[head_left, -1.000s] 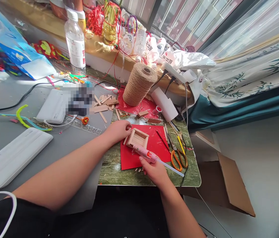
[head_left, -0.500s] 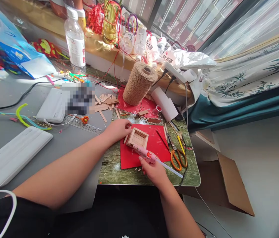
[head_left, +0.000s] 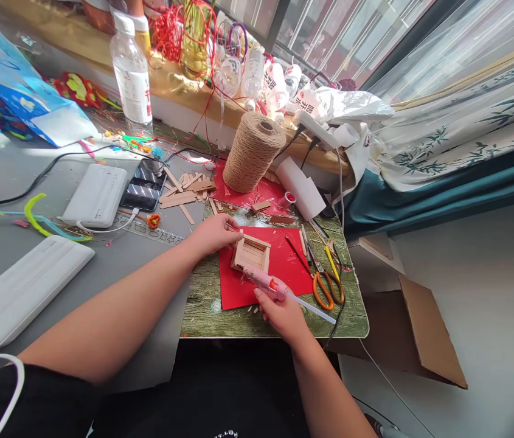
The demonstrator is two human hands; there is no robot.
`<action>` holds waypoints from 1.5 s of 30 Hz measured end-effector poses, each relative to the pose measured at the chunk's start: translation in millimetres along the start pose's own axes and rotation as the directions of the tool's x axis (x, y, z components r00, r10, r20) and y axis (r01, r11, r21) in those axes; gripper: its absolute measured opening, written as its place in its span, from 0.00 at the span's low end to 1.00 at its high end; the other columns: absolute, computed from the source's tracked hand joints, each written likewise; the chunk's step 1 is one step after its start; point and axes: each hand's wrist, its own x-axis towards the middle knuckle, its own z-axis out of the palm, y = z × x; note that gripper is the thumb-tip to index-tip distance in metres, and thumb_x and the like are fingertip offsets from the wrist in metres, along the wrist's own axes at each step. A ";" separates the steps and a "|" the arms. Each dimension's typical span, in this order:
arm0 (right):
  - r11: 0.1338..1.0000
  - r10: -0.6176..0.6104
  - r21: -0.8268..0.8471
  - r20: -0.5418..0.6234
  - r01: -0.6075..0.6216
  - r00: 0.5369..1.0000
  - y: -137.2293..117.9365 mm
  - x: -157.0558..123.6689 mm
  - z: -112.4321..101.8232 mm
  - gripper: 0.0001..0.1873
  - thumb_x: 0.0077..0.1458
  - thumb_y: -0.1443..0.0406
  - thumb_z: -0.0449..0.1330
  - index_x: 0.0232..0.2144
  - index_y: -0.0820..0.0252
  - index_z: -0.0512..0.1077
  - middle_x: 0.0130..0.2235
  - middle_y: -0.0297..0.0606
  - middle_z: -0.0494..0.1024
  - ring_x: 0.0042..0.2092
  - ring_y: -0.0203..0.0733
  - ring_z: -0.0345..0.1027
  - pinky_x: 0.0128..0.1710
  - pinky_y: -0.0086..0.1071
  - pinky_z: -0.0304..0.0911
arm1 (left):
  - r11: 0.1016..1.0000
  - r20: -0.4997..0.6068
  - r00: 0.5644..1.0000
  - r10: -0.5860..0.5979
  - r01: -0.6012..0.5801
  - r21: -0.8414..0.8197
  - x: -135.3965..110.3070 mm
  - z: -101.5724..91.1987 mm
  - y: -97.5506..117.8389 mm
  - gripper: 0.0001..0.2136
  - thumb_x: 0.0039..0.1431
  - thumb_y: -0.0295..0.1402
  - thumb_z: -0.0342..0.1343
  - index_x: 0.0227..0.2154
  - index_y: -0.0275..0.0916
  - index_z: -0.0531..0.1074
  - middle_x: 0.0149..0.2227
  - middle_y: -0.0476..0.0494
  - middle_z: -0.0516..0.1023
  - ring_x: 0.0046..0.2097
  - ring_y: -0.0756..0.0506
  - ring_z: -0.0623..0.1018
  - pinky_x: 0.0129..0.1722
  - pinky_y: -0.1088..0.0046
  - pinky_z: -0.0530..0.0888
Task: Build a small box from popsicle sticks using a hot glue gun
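Pin the little wooden box [head_left: 250, 253] flat with left hand [head_left: 215, 233] fingers gripping its far edge. Right hand [head_left: 284, 314], clenched around pink glue gun [head_left: 269, 285], aims nozzle beside box's near corner. Squeeze slowly.

A grey tabletop [head_left: 1, 176] fills the left side, meeting a smaller green wood-grain tabletop [head_left: 352, 304] at the centre. Behind them runs a sunlit wooden window sill [head_left: 78, 42], with a glass window [head_left: 329, 30] above. At right hang a sheer curtain [head_left: 466, 36] and a white curtain printed with bamboo leaves [head_left: 466, 128], edged in teal. The pale floor [head_left: 489, 292] holds an open cardboard box [head_left: 421, 340].
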 end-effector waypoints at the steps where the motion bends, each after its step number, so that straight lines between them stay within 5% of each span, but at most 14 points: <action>1: 1.000 0.003 0.001 0.002 -0.003 1.000 -1.0 -0.3 0.2 0.24 0.60 0.48 0.64 0.52 0.56 0.78 0.21 0.32 0.71 0.26 0.45 0.69 0.24 0.34 0.65 | 1.000 0.010 1.000 -0.020 0.020 0.003 -0.8 0.0 1.6 0.12 0.53 0.35 0.68 0.37 0.41 0.71 0.28 0.47 0.83 0.29 0.44 0.83 0.29 0.70 0.78; 10: 0.996 0.029 0.087 -0.013 -0.028 0.999 3.4 -3.8 1.5 0.26 0.59 0.49 0.66 0.51 0.60 0.75 0.22 0.28 0.68 0.21 0.36 0.60 0.21 0.30 0.59 | 0.998 0.051 0.997 -0.060 0.060 -0.006 0.4 -1.6 3.2 0.11 0.54 0.36 0.68 0.37 0.40 0.73 0.28 0.47 0.83 0.29 0.45 0.82 0.29 0.71 0.77; 17: 0.971 0.048 0.239 -0.163 -0.008 0.986 13.1 -0.8 -2.4 0.28 0.56 0.48 0.67 0.51 0.60 0.75 0.22 0.29 0.71 0.21 0.37 0.62 0.21 0.32 0.62 | 0.999 -0.036 0.999 -0.010 0.009 -0.037 3.7 -2.2 -1.9 0.11 0.56 0.36 0.69 0.35 0.40 0.71 0.28 0.48 0.82 0.30 0.46 0.83 0.31 0.71 0.79; 30: 0.942 0.010 0.337 -0.053 0.008 0.999 41.5 5.2 -6.8 0.29 0.57 0.50 0.67 0.54 0.60 0.74 0.22 0.27 0.72 0.20 0.34 0.63 0.20 0.27 0.57 | 0.999 0.005 0.999 -0.033 0.033 0.007 3.2 2.2 -3.0 0.16 0.53 0.39 0.71 0.34 0.41 0.69 0.28 0.46 0.83 0.29 0.44 0.83 0.31 0.69 0.79; 45: 0.932 0.019 0.362 -0.029 -0.008 0.999 40.2 7.9 -7.3 0.30 0.57 0.49 0.67 0.55 0.62 0.74 0.22 0.27 0.72 0.20 0.33 0.62 0.19 0.27 0.55 | 0.991 -0.021 0.999 -0.047 0.049 0.122 3.8 6.2 -1.8 0.13 0.57 0.37 0.68 0.35 0.41 0.68 0.27 0.47 0.83 0.27 0.45 0.83 0.29 0.70 0.79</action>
